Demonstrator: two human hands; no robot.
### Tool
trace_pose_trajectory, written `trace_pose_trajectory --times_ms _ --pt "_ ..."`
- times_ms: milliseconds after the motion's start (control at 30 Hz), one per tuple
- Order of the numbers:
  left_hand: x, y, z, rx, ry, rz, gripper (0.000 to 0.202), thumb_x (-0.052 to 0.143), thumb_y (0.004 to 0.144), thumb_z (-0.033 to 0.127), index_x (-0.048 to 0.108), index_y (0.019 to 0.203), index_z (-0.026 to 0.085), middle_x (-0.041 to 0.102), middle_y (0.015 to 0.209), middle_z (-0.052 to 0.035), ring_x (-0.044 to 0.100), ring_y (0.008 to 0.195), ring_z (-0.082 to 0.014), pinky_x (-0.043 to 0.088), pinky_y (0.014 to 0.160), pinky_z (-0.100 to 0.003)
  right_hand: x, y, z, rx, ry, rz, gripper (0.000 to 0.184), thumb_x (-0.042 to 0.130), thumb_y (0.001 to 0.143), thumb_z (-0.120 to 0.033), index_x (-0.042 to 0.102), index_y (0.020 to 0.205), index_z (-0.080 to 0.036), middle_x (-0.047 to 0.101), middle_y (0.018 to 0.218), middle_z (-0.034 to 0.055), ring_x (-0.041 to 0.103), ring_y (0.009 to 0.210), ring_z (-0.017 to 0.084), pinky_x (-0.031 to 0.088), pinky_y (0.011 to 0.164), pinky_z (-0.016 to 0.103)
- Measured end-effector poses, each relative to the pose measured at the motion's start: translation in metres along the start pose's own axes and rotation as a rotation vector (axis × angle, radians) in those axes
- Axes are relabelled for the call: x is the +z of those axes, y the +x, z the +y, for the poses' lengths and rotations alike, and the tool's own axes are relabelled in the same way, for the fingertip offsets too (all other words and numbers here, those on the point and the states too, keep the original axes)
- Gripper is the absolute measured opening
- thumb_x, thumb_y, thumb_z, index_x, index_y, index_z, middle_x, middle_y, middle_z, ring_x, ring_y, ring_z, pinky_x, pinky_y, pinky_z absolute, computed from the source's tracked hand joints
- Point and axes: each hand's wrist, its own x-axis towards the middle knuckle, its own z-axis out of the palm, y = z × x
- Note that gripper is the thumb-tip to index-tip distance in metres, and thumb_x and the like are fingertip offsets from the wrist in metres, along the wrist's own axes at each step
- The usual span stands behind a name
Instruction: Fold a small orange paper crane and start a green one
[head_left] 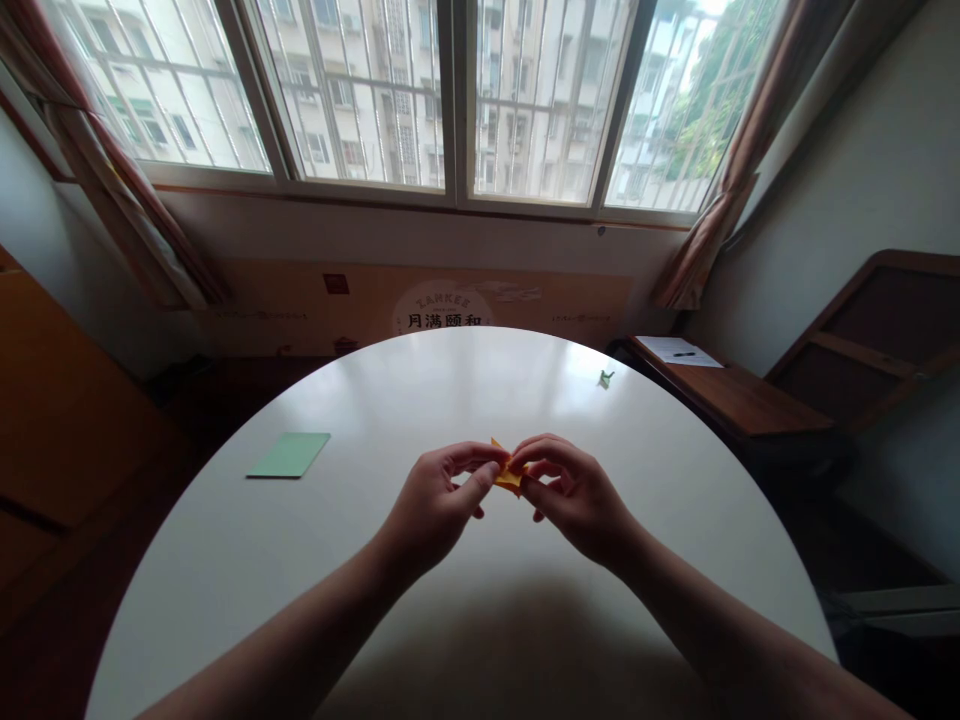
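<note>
1. A round, glossy white table (360, 540) fills the lower middle of the view; every place below is told from it.
2. A small, folded piece of bright orange-yellow paper (509, 479) is held over the table, near the middle of its width; whether it touches the tabletop cannot be told.
3. The person's bare left hand (442, 495) reaches in over the table's left half. Its thumb and forefinger are drawn together on the left part of the orange-yellow paper, and its other fingers curl below, partly hidden.
4. The bare right hand (576, 488) comes over the table's right half. Its thumb and forefinger pinch the right part of the same paper, leaving hardly any gap, with the remaining fingers bent under.
5. A flat, pale green, square-cornered stack or pad of paper (289, 455) lies on the left part of the table, well apart from the hands.
6. A small green folded shape, apparently paper (606, 379), sits near the table's far right edge.
7. Right of the table, a brown wooden surface (765, 405) bears a white printed sheet (664, 350) with a dark pen (684, 354) on it.
8. Beyond the table's far edge stands a yellowish printed panel (570, 300) with a pale round emblem, and above it are barred windows (536, 110) between patterned curtains (124, 165).
</note>
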Motion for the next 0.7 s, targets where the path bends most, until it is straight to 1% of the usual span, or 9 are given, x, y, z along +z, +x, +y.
trace_pose_trajectory --times_ms 167,267,400,500,600,667,700 --pt "-0.0016 -0.0006 -0.0007 0.02 -0.013 -0.043 0.032 0.065 0.09 0.04 0.076 0.104 0.014 0.076 0.099 -0.0115 0.068 0.082 -0.0213 0.054 0.052 -0.023 0.0003 0.0007 -0.002 0.068 0.074 -0.019 0.008 0.066 0.084 -0.022 0.068 0.091 -0.021 0.066 0.094 0.0047 0.064 0.078 0.018 0.053 0.048 0.023" --pt "-0.0016 -0.0005 -0.0002 0.01 0.002 -0.073 0.033 0.07 0.086 0.04 0.075 0.106 0.015 0.076 0.101 -0.0113 0.069 0.085 -0.0225 0.054 0.052 -0.023 -0.0005 0.0007 -0.0014 0.08 0.074 -0.018 0.009 0.068 0.084 -0.024 0.068 0.092 -0.021 0.067 0.091 0.0042 0.064 0.078 0.018 0.053 0.049 0.023" --pt "0.0014 -0.0007 0.0023 0.014 0.033 -0.044 0.029 0.074 0.081 0.029 0.075 0.106 0.014 0.076 0.099 -0.0113 0.07 0.091 -0.0256 0.055 0.051 -0.023 -0.0012 0.0002 -0.0008 0.082 0.063 -0.008 0.011 0.068 0.084 -0.025 0.069 0.094 -0.02 0.068 0.087 0.004 0.064 0.077 0.018 0.053 0.05 0.023" --pt "0.0037 -0.0018 0.0035 0.063 0.067 -0.015 0.027 0.07 0.08 0.02 0.074 0.106 0.014 0.076 0.101 -0.0114 0.07 0.093 -0.026 0.054 0.051 -0.023 -0.0005 -0.0003 -0.0021 0.076 0.055 -0.001 0.011 0.07 0.083 -0.025 0.069 0.093 -0.02 0.069 0.092 0.0052 0.065 0.078 0.018 0.053 0.05 0.024" --pt "0.004 -0.003 0.0027 0.1 0.095 0.021 0.029 0.065 0.079 0.015 0.074 0.107 0.015 0.075 0.103 -0.0114 0.069 0.093 -0.0256 0.054 0.052 -0.023 0.0009 -0.0009 -0.004 0.064 0.038 0.007 0.012 0.073 0.081 -0.025 0.069 0.092 -0.021 0.069 0.096 0.0058 0.064 0.077 0.018 0.052 0.049 0.024" --pt "0.0034 -0.0034 0.0016 0.105 0.098 0.041 0.03 0.063 0.079 0.013 0.074 0.107 0.015 0.075 0.101 -0.0111 0.069 0.091 -0.0246 0.054 0.052 -0.023 0.0016 -0.0013 -0.0048 0.052 0.024 0.016 0.017 0.075 0.08 -0.028 0.069 0.095 -0.021 0.069 0.098 0.0062 0.064 0.076 0.018 0.051 0.048 0.023" --pt "0.0031 -0.0035 0.0012 0.099 0.096 0.047 0.031 0.062 0.079 0.013 0.074 0.107 0.015 0.075 0.1 -0.0107 0.069 0.087 -0.0233 0.054 0.052 -0.023 0.0018 -0.0014 -0.005 0.048 0.018 0.021 0.02 0.076 0.08 -0.029 0.069 0.097 -0.022 0.069 0.1 0.0064 0.064 0.076 0.017 0.051 0.048 0.023"
